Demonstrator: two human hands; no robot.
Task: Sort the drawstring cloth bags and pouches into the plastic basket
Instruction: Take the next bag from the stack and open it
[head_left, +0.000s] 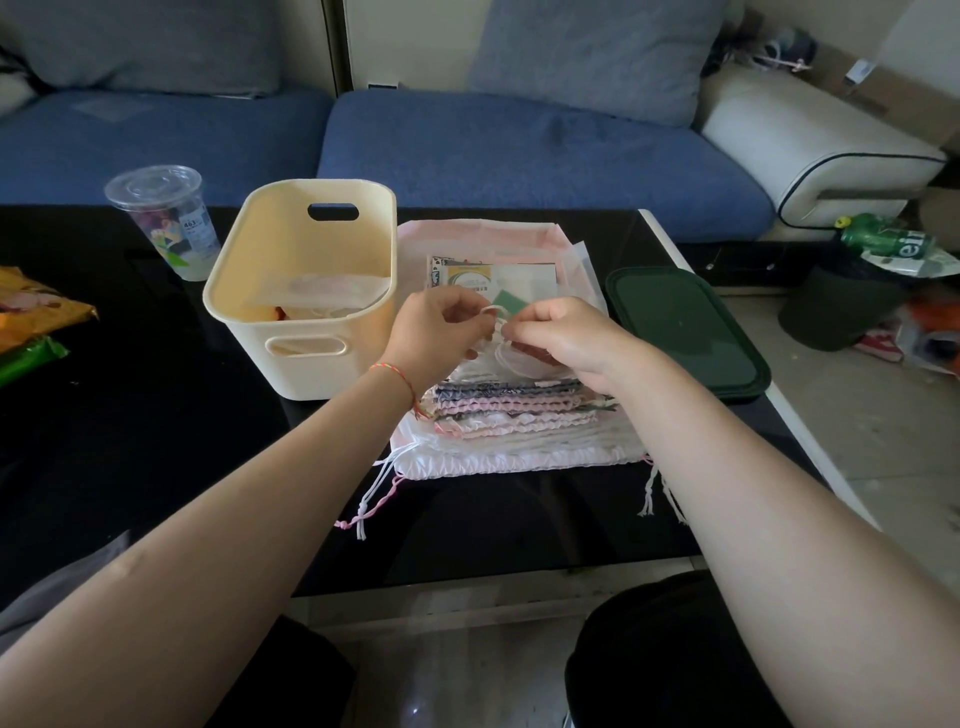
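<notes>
A stack of drawstring cloth bags (514, 421) in white, pink and grey lies on the black table, cords trailing over the near edge. Above the stack, my left hand (436, 332) and my right hand (566, 338) both pinch the white drawstring (496, 312) of the top pouch, whose cord loops between them. The cream plastic basket (260, 291) stands just left of the stack, with a folded pale pouch (322, 288) lying inside it.
A clear lidded cup (166, 218) stands left of the basket. Snack packets (31, 322) lie at the far left. A dark green lid (685, 327) sits right of the stack near the table's edge. Blue sofa (519, 150) behind; a bin with bottle (883, 244) on the floor at right.
</notes>
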